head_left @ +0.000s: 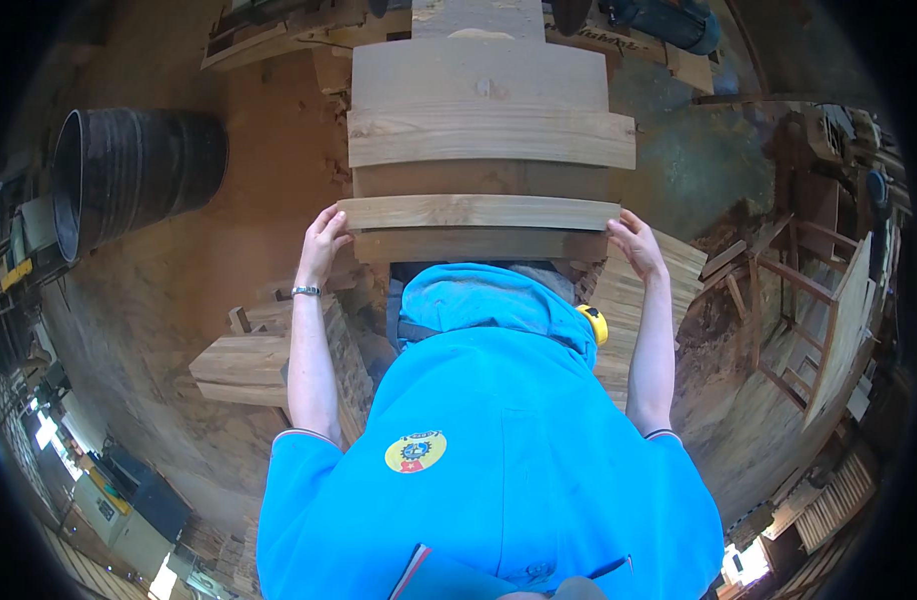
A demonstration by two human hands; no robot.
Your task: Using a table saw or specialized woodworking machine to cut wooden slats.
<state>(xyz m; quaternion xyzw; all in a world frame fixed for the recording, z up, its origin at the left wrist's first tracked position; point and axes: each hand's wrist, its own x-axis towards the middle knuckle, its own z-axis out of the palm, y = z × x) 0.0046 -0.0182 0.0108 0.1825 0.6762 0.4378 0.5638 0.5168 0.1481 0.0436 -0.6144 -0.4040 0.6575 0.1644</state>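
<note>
A narrow, pale wooden board (479, 211) lies crosswise in front of my waist, with one hand at each of its ends. My left hand (325, 240) pinches the left end, thumb and fingers closed on it. At the opposite end my right hand (636, 243) grips the wood in the same way. Just beyond the held board is a wider board (491, 138), with more pale wood (479, 75) behind it. Closer to me, another board (469, 246) shows partly under the held one.
A dark barrel (149, 170) lies on the left. Stacked boards stand at my left (241, 362) and right (644, 290). Farther right is a wooden frame (819, 310) with legs. A blue motor (669, 22) sits at the far right. A yellow tape measure (596, 325) hangs at my waist.
</note>
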